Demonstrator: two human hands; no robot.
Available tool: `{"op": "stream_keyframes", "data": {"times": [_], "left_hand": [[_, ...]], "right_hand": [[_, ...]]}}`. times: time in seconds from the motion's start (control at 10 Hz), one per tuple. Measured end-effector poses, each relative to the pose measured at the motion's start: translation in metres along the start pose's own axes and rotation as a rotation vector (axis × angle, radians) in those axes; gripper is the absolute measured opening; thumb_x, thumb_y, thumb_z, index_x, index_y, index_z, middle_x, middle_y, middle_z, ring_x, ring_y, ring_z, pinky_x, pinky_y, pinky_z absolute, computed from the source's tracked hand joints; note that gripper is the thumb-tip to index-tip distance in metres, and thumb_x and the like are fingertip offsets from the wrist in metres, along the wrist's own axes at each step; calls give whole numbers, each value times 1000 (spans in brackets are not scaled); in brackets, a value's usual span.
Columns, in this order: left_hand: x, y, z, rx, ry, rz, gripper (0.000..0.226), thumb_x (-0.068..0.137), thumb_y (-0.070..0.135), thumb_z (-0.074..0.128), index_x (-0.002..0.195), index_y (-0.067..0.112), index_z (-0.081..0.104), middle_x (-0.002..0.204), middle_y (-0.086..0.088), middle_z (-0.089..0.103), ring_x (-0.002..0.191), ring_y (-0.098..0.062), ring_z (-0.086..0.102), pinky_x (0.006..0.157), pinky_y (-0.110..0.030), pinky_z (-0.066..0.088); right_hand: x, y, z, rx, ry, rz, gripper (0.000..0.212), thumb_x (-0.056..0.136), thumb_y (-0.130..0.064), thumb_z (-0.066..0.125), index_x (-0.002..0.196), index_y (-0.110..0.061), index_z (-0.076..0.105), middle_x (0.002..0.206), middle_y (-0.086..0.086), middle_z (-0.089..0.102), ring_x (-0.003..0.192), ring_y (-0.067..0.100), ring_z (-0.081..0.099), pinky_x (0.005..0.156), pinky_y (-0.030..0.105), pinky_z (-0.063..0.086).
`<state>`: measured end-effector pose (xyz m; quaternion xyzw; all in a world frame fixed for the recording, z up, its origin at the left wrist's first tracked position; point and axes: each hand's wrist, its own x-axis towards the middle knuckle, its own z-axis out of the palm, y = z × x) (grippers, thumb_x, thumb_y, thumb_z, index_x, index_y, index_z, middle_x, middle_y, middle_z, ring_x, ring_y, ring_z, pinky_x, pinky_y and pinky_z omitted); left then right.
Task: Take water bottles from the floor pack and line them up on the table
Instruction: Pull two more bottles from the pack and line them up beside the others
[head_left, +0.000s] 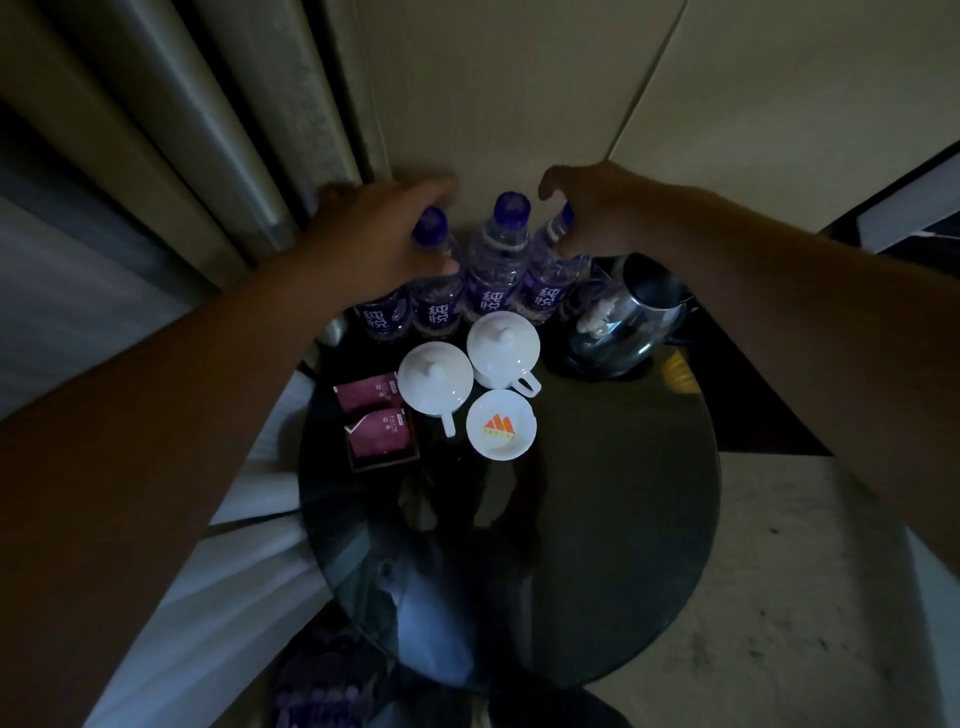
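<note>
Hotel guest room, I judge: my small round dark glass table carries two white lidded ceramic cups, purple tea sachets; steel electric kettle at 1 o'clock, pleated curtains at 10 o'clock.

Crowded back edge, open front

We see the near half of the round dark glass table bare; further back two white lidded cups, a white logo dish, maroon tea sachets and a shiny steel kettle block the purple-capped clear water bottles by the wall.
</note>
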<state>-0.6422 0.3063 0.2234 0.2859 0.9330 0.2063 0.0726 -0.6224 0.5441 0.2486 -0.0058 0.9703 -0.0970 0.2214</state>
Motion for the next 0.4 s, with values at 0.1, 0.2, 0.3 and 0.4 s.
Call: {"op": "stream_keyframes", "data": {"times": [0.1,0.2,0.3,0.4], "left_hand": [[-7,5,-4,95,32,-2,75,77,57,63,139,33,29,133,-12,55,119,-39,52,101,-53,38],[-17,16,-6,182,184,1,62,81,51,56,133,24,38,125,-14,58,113,-40,53,96,-53,40],[-37,36,-13,202,290,-80,54,83,47,54,127,16,46,125,-15,57,113,-39,52,93,-52,38],[-50,73,-26,162,297,-91,53,83,43,54,128,14,47,127,-15,55,115,-37,51,93,-49,40]], "right_hand": [[-15,-2,8,22,73,25,78,81,-27,70,144,-17,26,142,20,38,120,39,45,88,42,42],[-41,-12,9,-40,257,84,72,86,-33,61,145,-18,23,158,18,7,133,44,29,101,55,33],[-71,-35,5,-17,372,71,66,89,-34,56,144,-15,25,158,19,7,135,43,27,103,56,31],[-99,-50,-1,0,411,50,60,90,-40,51,141,-18,30,156,18,16,135,42,29,102,55,31]]}}
